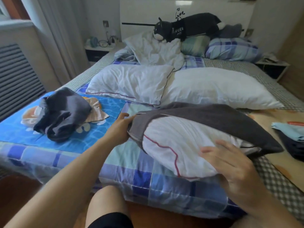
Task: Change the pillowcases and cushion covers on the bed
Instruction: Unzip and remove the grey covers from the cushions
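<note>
Head view: I see my left hand [120, 127] gripping the open edge of a dark grey pillowcase [213, 116], fingers curled into the fabric at its left corner. My right hand [230, 163] lies on the exposed end of a white pillow with red piping [174, 145], fingers spread and loosely bent over the fabric, thumb side under the pillow end; exact hold I cannot tell. That pillow sits partly inside the grey case, near the foot of the bed, on the blue plaid quilt [148, 176].

Two more bare white pillows lie side by side mid-bed: one with red piping [130, 83] on the left, a plain one [218, 88] on the right, touching. A crumpled pile of dark grey covers [60, 114] rests on a bright blue patterned cloth [105, 112] at left. Near the headboard: a rumpled white pillow [154, 50], a dark plush toy [185, 27] on top, a plaid pillow [233, 49] to the right. Folded light blue fabric [289, 130] at the right edge.
</note>
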